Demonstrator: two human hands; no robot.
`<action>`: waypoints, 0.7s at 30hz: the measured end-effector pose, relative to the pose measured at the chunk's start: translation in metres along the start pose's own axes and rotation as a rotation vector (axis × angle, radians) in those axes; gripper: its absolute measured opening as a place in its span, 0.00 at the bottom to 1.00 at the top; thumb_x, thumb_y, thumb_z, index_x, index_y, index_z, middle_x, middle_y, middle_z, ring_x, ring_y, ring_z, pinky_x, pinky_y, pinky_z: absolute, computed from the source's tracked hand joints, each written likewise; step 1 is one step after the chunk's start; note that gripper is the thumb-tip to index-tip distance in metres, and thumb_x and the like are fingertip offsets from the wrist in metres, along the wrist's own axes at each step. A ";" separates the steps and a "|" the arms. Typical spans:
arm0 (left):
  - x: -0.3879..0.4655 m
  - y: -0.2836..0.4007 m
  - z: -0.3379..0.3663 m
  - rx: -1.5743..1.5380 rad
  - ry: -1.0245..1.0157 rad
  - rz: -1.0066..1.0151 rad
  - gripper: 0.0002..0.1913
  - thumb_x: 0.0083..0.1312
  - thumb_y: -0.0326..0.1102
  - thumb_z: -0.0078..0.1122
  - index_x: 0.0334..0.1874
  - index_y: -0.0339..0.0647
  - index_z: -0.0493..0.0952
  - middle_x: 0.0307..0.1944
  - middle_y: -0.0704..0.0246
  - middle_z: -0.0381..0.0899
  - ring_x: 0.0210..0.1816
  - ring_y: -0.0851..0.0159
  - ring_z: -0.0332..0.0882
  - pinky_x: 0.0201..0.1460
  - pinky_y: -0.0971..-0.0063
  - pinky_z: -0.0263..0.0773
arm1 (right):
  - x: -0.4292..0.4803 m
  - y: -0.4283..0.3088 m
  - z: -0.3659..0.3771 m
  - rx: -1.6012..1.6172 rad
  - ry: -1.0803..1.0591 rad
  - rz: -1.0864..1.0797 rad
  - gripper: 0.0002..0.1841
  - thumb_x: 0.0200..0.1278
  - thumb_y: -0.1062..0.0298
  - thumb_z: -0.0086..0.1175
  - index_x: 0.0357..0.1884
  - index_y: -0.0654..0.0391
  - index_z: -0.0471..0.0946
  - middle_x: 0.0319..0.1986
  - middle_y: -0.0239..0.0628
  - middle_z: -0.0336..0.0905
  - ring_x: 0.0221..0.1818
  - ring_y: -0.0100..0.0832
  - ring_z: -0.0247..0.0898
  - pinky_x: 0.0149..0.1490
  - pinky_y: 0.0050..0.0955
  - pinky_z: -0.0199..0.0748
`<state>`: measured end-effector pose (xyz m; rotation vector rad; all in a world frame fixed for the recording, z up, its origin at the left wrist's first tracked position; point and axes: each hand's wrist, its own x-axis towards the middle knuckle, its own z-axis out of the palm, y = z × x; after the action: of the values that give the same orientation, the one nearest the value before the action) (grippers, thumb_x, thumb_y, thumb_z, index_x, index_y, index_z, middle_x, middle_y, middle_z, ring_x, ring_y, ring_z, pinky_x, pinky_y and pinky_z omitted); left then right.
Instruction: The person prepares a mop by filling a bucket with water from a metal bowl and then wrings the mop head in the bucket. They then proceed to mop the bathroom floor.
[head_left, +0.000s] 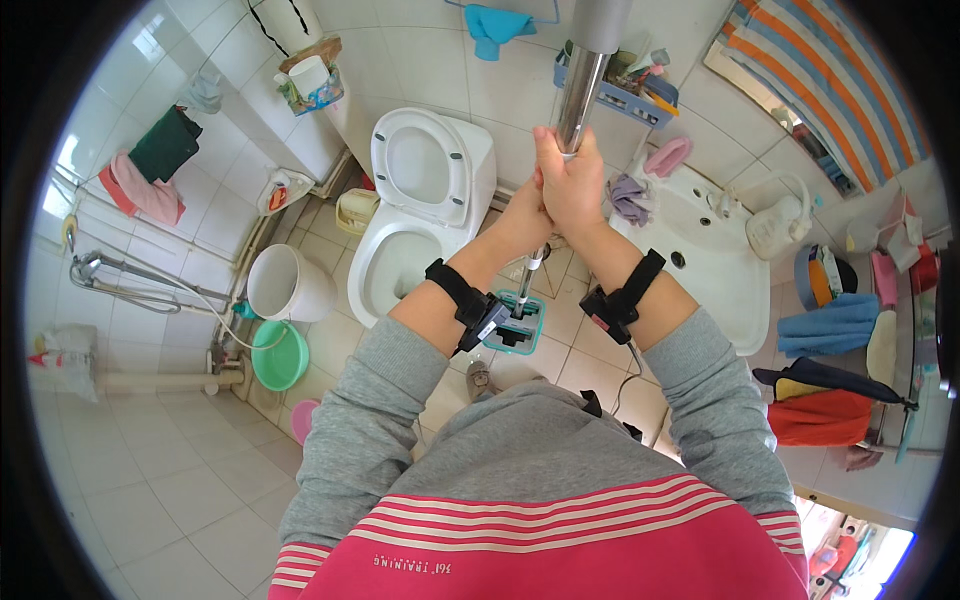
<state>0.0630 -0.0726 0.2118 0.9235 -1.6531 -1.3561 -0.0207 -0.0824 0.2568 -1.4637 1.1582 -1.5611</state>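
Note:
Both my hands are wrapped around a shiny metal mop pole (582, 97) with a grey upper grip (601, 26). My left hand (526, 208) is beside and slightly below my right hand (573, 180), partly hidden by it. From my fists the pole runs down into a small teal mop bucket (538, 330) on the tiled floor, in front of my shoe (478, 379). Dark parts show inside the bucket; the mop head cannot be made out clearly. Each forearm carries a black strap with a small device.
A toilet (360, 281) with raised lid stands left of the pole, a white washbasin (739, 300) to the right. Further left are a white bucket (289, 281), a green basin (281, 360) and a shower hose (202, 296). A blue basket (634, 105) hangs behind the pole.

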 end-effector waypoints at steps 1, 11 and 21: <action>0.000 -0.001 0.000 0.004 0.008 0.024 0.22 0.59 0.22 0.50 0.57 0.32 0.63 0.53 0.58 0.71 0.55 0.62 0.68 0.55 0.72 0.65 | 0.000 0.000 0.000 0.011 -0.002 0.010 0.16 0.59 0.57 0.57 0.33 0.61 0.67 0.20 0.37 0.73 0.23 0.28 0.69 0.31 0.27 0.68; -0.004 0.014 0.005 -0.053 0.012 0.023 0.23 0.59 0.21 0.49 0.58 0.33 0.62 0.49 0.60 0.71 0.53 0.65 0.68 0.54 0.73 0.66 | -0.002 -0.032 -0.012 0.007 -0.098 0.092 0.16 0.59 0.59 0.57 0.32 0.61 0.66 0.17 0.35 0.71 0.17 0.24 0.66 0.24 0.25 0.66; 0.027 0.165 -0.018 0.131 0.031 0.356 0.07 0.61 0.28 0.51 0.39 0.32 0.70 0.31 0.64 0.75 0.32 0.68 0.73 0.35 0.73 0.68 | 0.049 -0.200 -0.021 -0.032 -0.024 -0.229 0.15 0.63 0.61 0.50 0.27 0.63 0.68 0.11 0.30 0.65 0.12 0.21 0.61 0.17 0.23 0.59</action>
<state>0.0592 -0.0772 0.3799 0.6772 -1.7986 -0.9979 -0.0302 -0.0525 0.4616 -1.6804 1.0349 -1.6784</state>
